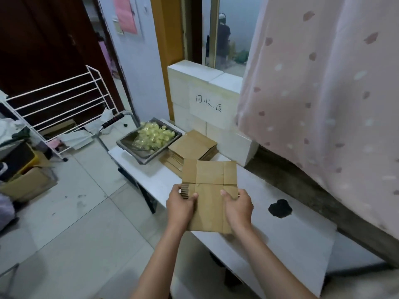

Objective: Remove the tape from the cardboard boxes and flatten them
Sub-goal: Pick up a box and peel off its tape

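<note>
A flattened brown cardboard box [210, 180] is held flat above the white table [291, 238], its flaps pointing away from me. My left hand [180, 207] grips its left edge with the thumb on top. My right hand [237, 208] grips the right edge the same way. Beyond it, a stack of flattened cardboard boxes [192, 147] lies on the table against the white wall block. A metal tray [127, 145] to the left of the stack holds a heap of crumpled yellowish tape [155, 134].
A black patch [280, 208] marks the table to the right of my hands. A pink curtain [323, 93] hangs over the right side. A white wire rack [60, 108], an open cardboard box [26, 184] and clutter stand on the tiled floor at left.
</note>
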Available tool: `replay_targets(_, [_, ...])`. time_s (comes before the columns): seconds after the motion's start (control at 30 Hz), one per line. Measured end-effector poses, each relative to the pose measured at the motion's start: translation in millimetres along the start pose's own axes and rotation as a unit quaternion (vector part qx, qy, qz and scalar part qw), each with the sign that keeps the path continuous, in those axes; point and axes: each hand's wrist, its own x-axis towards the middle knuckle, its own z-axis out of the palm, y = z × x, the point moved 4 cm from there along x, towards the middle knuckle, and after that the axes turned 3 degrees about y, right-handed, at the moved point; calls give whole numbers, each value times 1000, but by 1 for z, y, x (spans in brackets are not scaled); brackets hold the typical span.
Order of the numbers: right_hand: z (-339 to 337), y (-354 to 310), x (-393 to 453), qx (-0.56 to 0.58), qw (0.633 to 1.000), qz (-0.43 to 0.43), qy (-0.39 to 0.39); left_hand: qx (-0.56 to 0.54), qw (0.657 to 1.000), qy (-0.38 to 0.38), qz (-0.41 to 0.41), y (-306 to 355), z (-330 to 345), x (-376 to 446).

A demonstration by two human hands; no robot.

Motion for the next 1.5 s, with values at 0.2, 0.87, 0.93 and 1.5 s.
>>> replay_targets(0.2, [80, -56, -7, 7, 999, -35, 10, -17, 1000, -14, 14, 3, -58, 79])
replay_targets(0.87, [219, -134, 59, 38, 995, -4, 89, -33, 995, -88, 29, 21, -90, 275])
replay_targets(0.93, [234, -136, 79, 43, 995, 6, 91, -33, 994, -98, 31, 23, -82, 300])
replay_targets(1.5, [327, -134, 222, 50, 972, 165, 158, 117, 968, -222, 11, 43, 19, 484])
